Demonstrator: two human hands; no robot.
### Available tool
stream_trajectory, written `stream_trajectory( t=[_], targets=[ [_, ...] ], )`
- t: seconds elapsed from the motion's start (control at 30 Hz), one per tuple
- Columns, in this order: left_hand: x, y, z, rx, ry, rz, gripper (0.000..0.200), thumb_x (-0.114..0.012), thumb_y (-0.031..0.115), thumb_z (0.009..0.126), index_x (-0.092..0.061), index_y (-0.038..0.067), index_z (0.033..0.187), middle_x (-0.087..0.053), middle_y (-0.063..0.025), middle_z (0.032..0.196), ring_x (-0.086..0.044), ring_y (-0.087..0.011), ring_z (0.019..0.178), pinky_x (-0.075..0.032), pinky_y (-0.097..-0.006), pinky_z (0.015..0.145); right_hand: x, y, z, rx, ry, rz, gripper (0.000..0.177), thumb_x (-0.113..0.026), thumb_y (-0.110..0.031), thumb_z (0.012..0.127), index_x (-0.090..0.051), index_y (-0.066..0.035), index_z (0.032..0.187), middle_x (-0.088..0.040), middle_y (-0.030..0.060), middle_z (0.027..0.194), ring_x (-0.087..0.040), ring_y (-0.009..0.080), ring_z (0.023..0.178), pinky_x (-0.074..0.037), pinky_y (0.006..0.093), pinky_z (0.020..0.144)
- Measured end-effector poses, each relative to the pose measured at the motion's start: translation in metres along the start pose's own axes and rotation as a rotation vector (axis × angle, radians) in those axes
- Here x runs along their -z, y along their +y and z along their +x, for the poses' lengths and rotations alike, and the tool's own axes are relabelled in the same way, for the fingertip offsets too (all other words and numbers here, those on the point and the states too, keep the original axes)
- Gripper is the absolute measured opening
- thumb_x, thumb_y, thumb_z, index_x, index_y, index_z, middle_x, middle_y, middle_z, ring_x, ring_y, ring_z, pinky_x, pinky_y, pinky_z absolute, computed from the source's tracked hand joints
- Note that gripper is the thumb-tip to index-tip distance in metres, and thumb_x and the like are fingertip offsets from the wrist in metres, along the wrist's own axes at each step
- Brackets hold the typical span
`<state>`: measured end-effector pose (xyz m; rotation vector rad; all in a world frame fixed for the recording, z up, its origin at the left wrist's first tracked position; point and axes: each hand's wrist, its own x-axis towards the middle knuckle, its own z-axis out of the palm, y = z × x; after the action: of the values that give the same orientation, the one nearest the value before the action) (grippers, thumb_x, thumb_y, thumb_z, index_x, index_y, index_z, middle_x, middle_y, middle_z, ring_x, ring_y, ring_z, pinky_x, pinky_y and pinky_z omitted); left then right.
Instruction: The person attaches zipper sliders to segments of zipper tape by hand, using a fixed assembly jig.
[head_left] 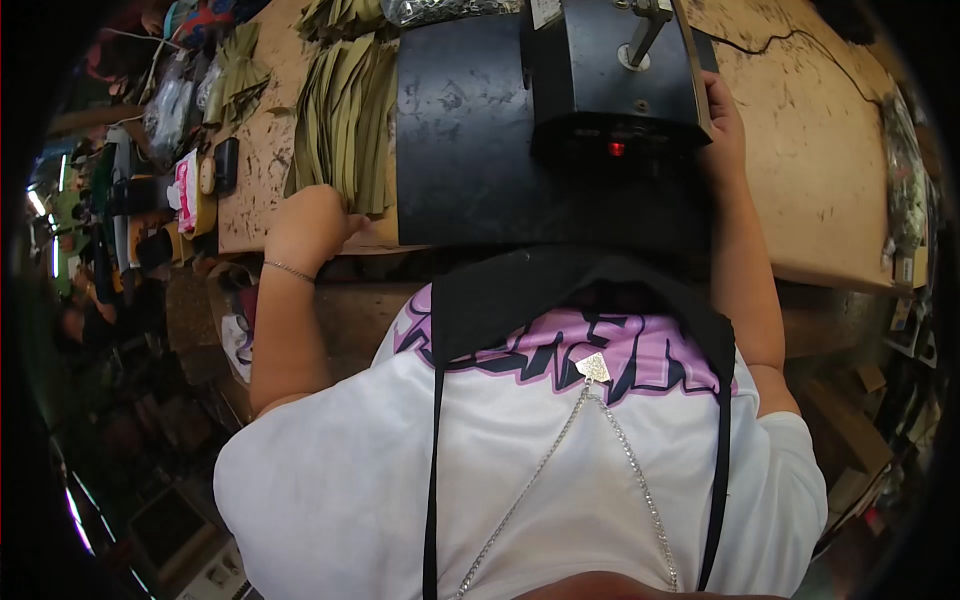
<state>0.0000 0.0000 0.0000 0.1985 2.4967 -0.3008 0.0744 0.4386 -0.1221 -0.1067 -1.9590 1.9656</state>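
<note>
My left hand (308, 225) rests at the table's near edge, at the lower ends of a bundle of flat olive-green strips (345, 120). Its fingers are curled closed, and what they pinch, if anything, is hidden under the hand. A black machine (620, 90) with a lit red switch (617, 149) and a metal lever (650, 35) on top stands in front of me. Along its right side is my right hand (726, 120), its fingers bent in against the housing. The fingertips are partly hidden by the machine, so what they grip does not show.
A dark flat board (465, 130) lies left of the machine on the wooden table (800, 170). More olive strips (240, 70), a small black object (227, 164) and a pink-and-white packet (186, 190) are at the left. A cable (790, 38) crosses the back right. Plastic-wrapped goods (905, 180) hang along the right edge.
</note>
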Motion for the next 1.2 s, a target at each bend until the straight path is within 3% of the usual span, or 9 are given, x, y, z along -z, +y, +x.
stream_trajectory(
  t=[0.27,0.43,0.53,0.67,0.77,0.83,0.97,1.07,1.2],
  targets=[
    [0.024,0.001,-0.024,-0.033,0.122,-0.286,0.032,-0.067,0.031,0.087,-0.068,0.001,0.077,-0.063,-0.0147,0.064,-0.065,-0.0268,0.063,-0.049,-0.0395,0.062,0.003,-0.001,0.000,-0.043,-0.013,0.044,0.021,-0.059,-0.013,0.099,-0.059,-0.002,0.116,-0.064,0.0018,0.105,-0.060,0.0083,0.096,-0.048,0.0229,0.084],
    [0.035,0.000,-0.021,-0.569,0.646,-0.594,0.013,-0.061,0.005,0.089,-0.058,-0.003,0.079,-0.057,-0.0074,0.071,-0.052,-0.0128,0.064,-0.047,-0.0268,0.064,-0.001,-0.001,0.001,-0.022,-0.002,0.032,0.022,-0.060,-0.014,0.098,-0.059,-0.002,0.117,-0.064,0.0017,0.106,-0.059,0.0072,0.094,-0.048,0.0221,0.082],
    [0.047,0.031,-0.046,-0.603,0.526,-1.053,0.011,-0.061,-0.008,0.081,-0.054,-0.001,0.086,-0.055,-0.0041,0.076,-0.051,-0.0102,0.069,-0.045,-0.0238,0.067,-0.006,-0.013,0.000,0.063,0.125,0.015,0.022,-0.060,-0.012,0.098,-0.058,-0.002,0.118,-0.062,0.0019,0.105,-0.056,0.0063,0.087,-0.047,0.0216,0.078],
    [0.065,0.071,-0.068,-0.971,0.309,-0.873,0.017,-0.061,-0.010,0.081,-0.057,0.000,0.094,-0.058,-0.0053,0.090,-0.059,-0.0115,0.082,-0.051,-0.0283,0.080,-0.006,-0.068,-0.011,0.429,0.323,0.077,0.024,-0.051,-0.007,0.100,-0.054,0.001,0.123,-0.060,0.0101,0.111,-0.050,0.0095,0.085,-0.043,0.0254,0.078],
    [0.075,0.095,-0.074,-1.245,0.171,-0.675,0.022,-0.064,-0.011,0.078,-0.058,0.001,0.094,-0.060,-0.0064,0.090,-0.061,-0.0163,0.084,-0.050,-0.0286,0.077,-0.019,-0.131,-0.033,0.633,-0.114,-0.007,0.023,-0.056,-0.007,0.094,-0.057,0.001,0.116,-0.062,0.0123,0.109,-0.050,0.0107,0.078,-0.044,0.0249,0.071],
    [0.081,0.108,-0.082,-1.330,0.172,-0.618,0.024,-0.065,-0.012,0.076,-0.058,0.000,0.095,-0.060,-0.0073,0.092,-0.062,-0.0193,0.085,-0.050,-0.0288,0.077,-0.037,-0.169,-0.049,0.479,-0.510,-0.168,0.034,-0.068,-0.011,0.088,-0.060,-0.001,0.119,-0.062,0.0127,0.110,-0.056,0.0146,0.086,-0.046,0.0255,0.074],
    [0.079,0.125,-0.075,-1.458,0.340,-0.755,0.027,-0.068,-0.011,0.078,-0.059,0.000,0.100,-0.062,-0.0078,0.096,-0.064,-0.0193,0.085,-0.049,-0.0289,0.077,-0.060,-0.170,-0.068,0.012,-0.706,-0.194,0.037,-0.075,-0.014,0.085,-0.061,-0.003,0.117,-0.064,0.0055,0.102,-0.060,0.0143,0.088,-0.048,0.0265,0.077],
    [0.067,0.131,-0.061,-1.344,0.186,-1.157,0.033,-0.070,-0.007,0.082,-0.059,0.000,0.113,-0.062,-0.0057,0.098,-0.062,-0.0134,0.092,-0.049,-0.0273,0.081,-0.061,-0.164,-0.062,0.173,-0.693,-0.287,0.026,-0.070,-0.009,0.089,-0.057,-0.001,0.110,-0.062,0.0037,0.094,-0.060,0.0096,0.079,-0.049,0.0263,0.070],
    [0.051,0.137,-0.045,-1.191,-0.119,-1.586,0.029,-0.068,0.001,0.089,-0.059,-0.001,0.117,-0.065,-0.0052,0.103,-0.063,-0.0119,0.095,-0.049,-0.0259,0.084,-0.069,-0.163,-0.067,-0.343,-0.509,0.095,0.017,-0.069,-0.005,0.090,-0.056,-0.002,0.100,-0.061,0.0023,0.091,-0.061,0.0072,0.077,-0.050,0.0247,0.070]
  ],
)
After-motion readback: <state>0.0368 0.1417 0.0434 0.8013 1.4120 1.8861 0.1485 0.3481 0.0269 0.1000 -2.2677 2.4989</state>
